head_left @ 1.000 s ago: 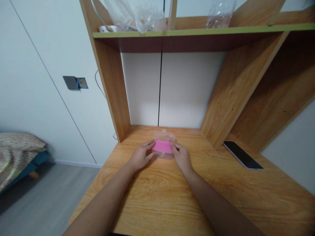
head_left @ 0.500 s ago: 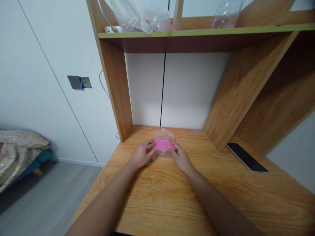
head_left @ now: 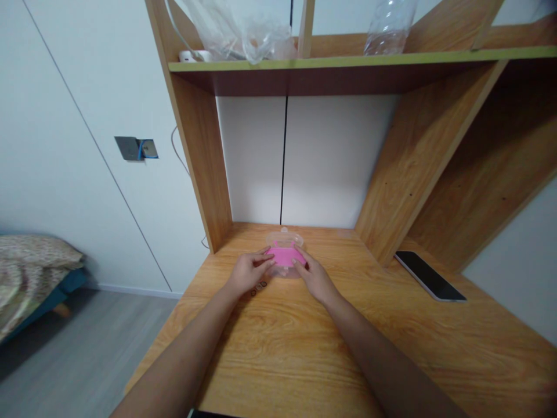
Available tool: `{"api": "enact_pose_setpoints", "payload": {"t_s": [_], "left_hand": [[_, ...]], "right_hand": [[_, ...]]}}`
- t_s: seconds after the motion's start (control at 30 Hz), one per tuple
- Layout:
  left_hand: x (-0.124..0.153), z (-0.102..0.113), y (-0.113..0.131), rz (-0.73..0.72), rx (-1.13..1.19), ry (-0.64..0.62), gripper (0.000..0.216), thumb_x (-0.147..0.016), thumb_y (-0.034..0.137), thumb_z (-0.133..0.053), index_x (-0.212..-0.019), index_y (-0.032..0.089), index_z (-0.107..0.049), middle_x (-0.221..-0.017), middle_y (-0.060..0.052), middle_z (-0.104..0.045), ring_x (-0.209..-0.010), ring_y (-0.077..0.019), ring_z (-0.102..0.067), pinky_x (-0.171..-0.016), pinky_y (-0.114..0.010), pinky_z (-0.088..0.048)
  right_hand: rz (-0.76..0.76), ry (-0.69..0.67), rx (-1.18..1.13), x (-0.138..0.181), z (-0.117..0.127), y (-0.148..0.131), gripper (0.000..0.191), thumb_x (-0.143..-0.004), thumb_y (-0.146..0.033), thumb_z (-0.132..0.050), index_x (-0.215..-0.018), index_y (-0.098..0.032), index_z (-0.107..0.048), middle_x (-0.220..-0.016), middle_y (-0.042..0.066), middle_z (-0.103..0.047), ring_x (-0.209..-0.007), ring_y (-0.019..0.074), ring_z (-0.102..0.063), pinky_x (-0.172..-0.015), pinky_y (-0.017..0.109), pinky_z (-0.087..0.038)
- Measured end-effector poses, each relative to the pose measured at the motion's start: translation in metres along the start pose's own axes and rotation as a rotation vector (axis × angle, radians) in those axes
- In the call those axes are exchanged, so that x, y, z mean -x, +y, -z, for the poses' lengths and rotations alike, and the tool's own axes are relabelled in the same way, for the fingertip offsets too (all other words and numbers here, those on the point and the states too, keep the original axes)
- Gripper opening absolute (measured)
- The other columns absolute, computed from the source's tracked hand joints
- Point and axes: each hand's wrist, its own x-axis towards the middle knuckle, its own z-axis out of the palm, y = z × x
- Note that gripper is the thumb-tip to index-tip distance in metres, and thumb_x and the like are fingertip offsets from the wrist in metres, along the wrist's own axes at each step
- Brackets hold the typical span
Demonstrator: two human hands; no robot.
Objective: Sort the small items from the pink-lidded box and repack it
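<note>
Head view: each hand, left hand (head_left: 247, 272) and right hand (head_left: 314, 277), grips the pink-lidded box (head_left: 285, 257); phone (head_left: 429, 274) lies well right.

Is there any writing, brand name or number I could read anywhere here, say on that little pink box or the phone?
None can be read.
Clear box with pink lid, held between left hand and right hand: no print shows.
Phone: dark screen, blank.
Plastic bottle on the shelf: no label visible.
</note>
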Motion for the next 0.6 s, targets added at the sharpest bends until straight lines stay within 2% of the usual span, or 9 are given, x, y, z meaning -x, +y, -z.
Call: {"api": "enact_pose_setpoints", "payload": {"t_s": [0.2, 0.37, 0.47, 0.53, 0.6], "left_hand": [[0.002, 0.0, -0.005, -0.021, 0.037, -0.022, 0.038, -0.09, 0.042, -0.064, -0.117, 0.017, -0.074, -0.138, -0.014, -0.061, -0.135, -0.0275, -0.052, -0.119, -0.048, -0.036], [0.005, 0.004, 0.0, -0.085, -0.027, 0.016, 0.035, -0.094, 0.041, -0.056, -0.115, 0.02, -0.075, -0.134, -0.011, -0.065, -0.132, -0.0262, -0.056, -0.115, -0.047, -0.041], [0.005, 0.013, 0.004, -0.062, -0.117, 0.106, 0.041, -0.096, 0.042, -0.051, -0.122, 0.018, -0.071, -0.129, -0.012, -0.068, -0.119, -0.0254, -0.063, -0.102, -0.042, -0.05], [0.005, 0.025, 0.006, -0.019, -0.271, 0.164, 0.043, -0.097, 0.042, -0.046, -0.124, 0.016, -0.069, -0.122, -0.012, -0.071, -0.103, -0.0232, -0.068, -0.09, -0.036, -0.053], [0.006, 0.041, 0.006, 0.009, -0.481, 0.137, 0.038, -0.095, 0.036, -0.045, -0.108, 0.016, -0.074, -0.105, -0.011, -0.075, -0.088, -0.0218, -0.068, -0.079, -0.032, -0.05]], "right_hand": [[0.055, 0.008, 0.127, 0.004, -0.002, 0.006, 0.045, -0.089, -0.045, -0.061, -0.131, -0.03, -0.065, -0.113, 0.007, -0.074, -0.105, 0.0259, -0.067, -0.098, 0.039, -0.049], [0.079, 0.006, 0.125, 0.005, -0.002, 0.012, 0.048, -0.093, -0.05, -0.058, -0.135, -0.028, -0.062, -0.123, 0.009, -0.068, -0.11, 0.0254, -0.063, -0.099, 0.041, -0.048], [0.093, 0.007, 0.115, 0.005, -0.001, 0.01, 0.047, -0.092, -0.049, -0.06, -0.134, -0.028, -0.063, -0.119, 0.009, -0.067, -0.105, 0.0246, -0.064, -0.096, 0.041, -0.05], [0.102, 0.027, 0.115, 0.005, 0.001, 0.006, 0.045, -0.092, -0.048, -0.06, -0.132, -0.027, -0.064, -0.117, 0.009, -0.067, -0.104, 0.0244, -0.064, -0.096, 0.041, -0.05], [0.113, 0.063, 0.108, 0.006, 0.003, 0.002, 0.041, -0.094, -0.048, -0.058, -0.128, -0.027, -0.067, -0.117, 0.009, -0.066, -0.107, 0.0248, -0.063, -0.098, 0.041, -0.049]]}}
